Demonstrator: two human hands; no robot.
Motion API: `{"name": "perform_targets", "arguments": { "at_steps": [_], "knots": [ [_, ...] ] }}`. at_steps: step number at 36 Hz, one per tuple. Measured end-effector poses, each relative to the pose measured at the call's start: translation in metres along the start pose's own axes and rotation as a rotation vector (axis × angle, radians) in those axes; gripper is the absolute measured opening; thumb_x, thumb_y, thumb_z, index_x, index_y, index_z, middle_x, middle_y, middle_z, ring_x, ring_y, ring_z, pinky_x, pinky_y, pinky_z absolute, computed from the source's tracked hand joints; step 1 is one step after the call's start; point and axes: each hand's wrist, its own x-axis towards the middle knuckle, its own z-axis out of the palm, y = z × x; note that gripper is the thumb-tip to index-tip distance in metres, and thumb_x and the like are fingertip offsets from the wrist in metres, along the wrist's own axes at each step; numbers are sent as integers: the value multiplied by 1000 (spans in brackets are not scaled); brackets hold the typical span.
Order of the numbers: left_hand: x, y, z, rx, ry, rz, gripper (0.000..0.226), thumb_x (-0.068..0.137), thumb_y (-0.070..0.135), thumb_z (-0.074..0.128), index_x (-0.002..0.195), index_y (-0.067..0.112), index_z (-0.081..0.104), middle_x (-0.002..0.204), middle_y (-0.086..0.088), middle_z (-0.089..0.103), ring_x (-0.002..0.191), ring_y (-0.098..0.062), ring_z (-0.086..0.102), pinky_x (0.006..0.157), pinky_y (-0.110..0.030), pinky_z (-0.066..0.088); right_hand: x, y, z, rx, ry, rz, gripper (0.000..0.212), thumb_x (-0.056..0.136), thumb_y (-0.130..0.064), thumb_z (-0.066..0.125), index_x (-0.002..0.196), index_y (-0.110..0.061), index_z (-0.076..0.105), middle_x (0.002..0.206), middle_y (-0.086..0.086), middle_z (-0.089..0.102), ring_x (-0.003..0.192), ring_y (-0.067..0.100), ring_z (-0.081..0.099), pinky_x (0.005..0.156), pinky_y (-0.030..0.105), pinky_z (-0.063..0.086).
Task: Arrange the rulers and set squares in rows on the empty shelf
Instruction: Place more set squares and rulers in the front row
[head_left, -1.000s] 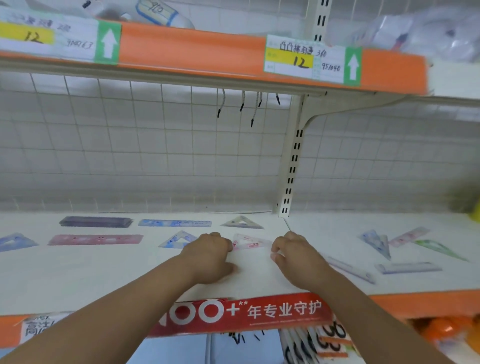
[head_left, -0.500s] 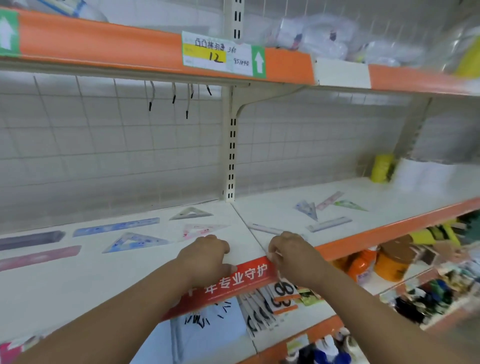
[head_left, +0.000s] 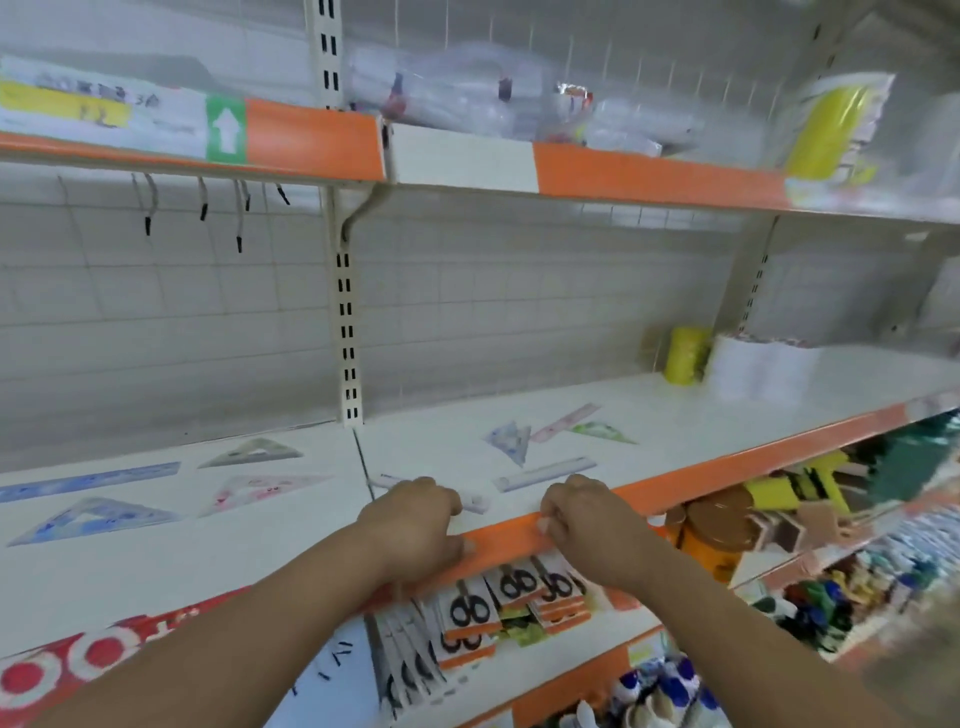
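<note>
The left hand (head_left: 415, 519) and the right hand (head_left: 587, 514) are held side by side at the front edge of the shelf (head_left: 675, 410), against its orange strip (head_left: 727, 470). The fingers (head_left: 550, 512) of both hands are curled; whether anything is gripped in them cannot be told. A white ruler (head_left: 475, 503) is partly hidden behind the left hand, and a pale ruler (head_left: 545, 473) is laid just beyond the right hand. Further back, a blue-white set square (head_left: 511, 439), a pink ruler (head_left: 566, 422) and a green set square (head_left: 602, 430) are bunched together. On the left section, a blue ruler (head_left: 88, 480), a grey set square (head_left: 249, 452), a pink set square (head_left: 260, 491) and a blue set square (head_left: 98, 519) are spread in two loose rows. Packs of scissors (head_left: 514, 587) are stacked on the level below.
</note>
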Motion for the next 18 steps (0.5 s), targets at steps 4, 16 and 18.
{"name": "perform_targets", "arguments": {
  "at_steps": [4, 16, 18],
  "knots": [
    [17, 34, 6, -24, 26, -39, 50, 91, 51, 52, 131, 23, 51, 128, -3, 48, 120, -21, 47, 99, -35, 43, -1, 43, -5, 10, -12, -26, 23, 99, -30, 44, 109, -14, 57, 105, 4, 50, 105, 22, 48, 89, 33, 42],
    [55, 102, 14, 11, -16, -102, 48, 91, 52, 52, 128, 20, 53, 123, -6, 48, 116, -22, 47, 97, -37, 44, 9, 126, -4, 59, -23, -89, 17, 98, -21, 40, 102, -18, 56, 99, -1, 49, 95, 16, 48, 84, 29, 43],
    [63, 103, 13, 17, -13, -111, 51, 91, 52, 51, 130, 21, 51, 126, -5, 47, 118, -22, 46, 98, -37, 44, 15, 131, -3, 92, -30, -84, 16, 98, -20, 39, 99, -21, 54, 98, -3, 47, 95, 14, 46, 81, 27, 42]
  ]
}}
